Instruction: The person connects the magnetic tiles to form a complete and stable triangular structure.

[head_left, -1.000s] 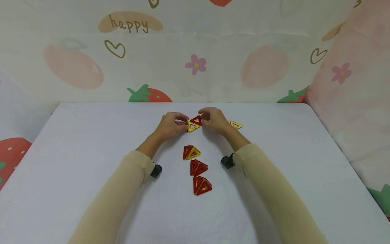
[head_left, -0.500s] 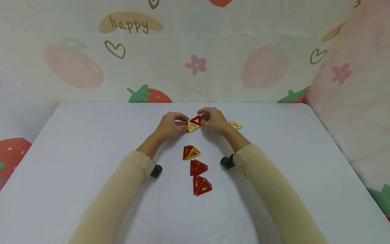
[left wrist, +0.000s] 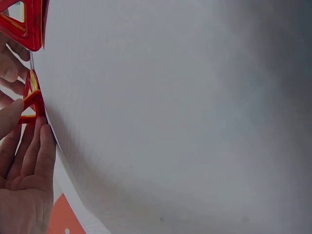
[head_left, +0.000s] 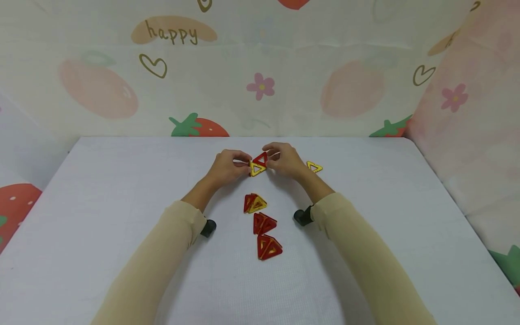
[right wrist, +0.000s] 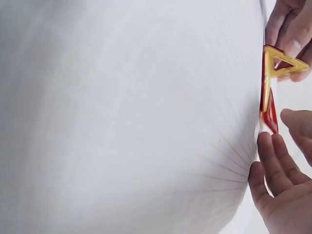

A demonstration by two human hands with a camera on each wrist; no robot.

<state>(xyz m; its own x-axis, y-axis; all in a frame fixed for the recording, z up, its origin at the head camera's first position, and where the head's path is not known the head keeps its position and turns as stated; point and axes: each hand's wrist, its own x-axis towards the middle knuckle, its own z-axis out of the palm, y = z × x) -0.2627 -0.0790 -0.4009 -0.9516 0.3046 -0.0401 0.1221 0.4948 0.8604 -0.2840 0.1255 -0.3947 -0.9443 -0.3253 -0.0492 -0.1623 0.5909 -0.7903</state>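
Note:
In the head view, the left hand (head_left: 226, 169) pinches a group of triangular magnetic tiles at the far middle of the table. A yellow triangle tile (head_left: 263, 169) faces up there, with a red triangle tile (head_left: 266, 156) joined at its far side. In the left wrist view, the thumb and fingers grip a red-edged tile (left wrist: 38, 102) standing on edge. The right hand (head_left: 286, 160) is at the right of the group. In the right wrist view, its fingertips touch or nearly touch the tip of the red tile (right wrist: 271, 116), its thumb apart.
A loose yellow triangle tile (head_left: 318, 168) lies beyond the right wrist. Nearer the person, three small tile pyramids stand in a row: a red and yellow one (head_left: 248, 204), a red one (head_left: 268, 224) and another red one (head_left: 276, 249). A printed cloth hangs behind the white table (head_left: 122, 189).
The red tile has tilted up slightly and shifted a little left, and the right hand has moved slightly left with it. The left hand has stayed in place.

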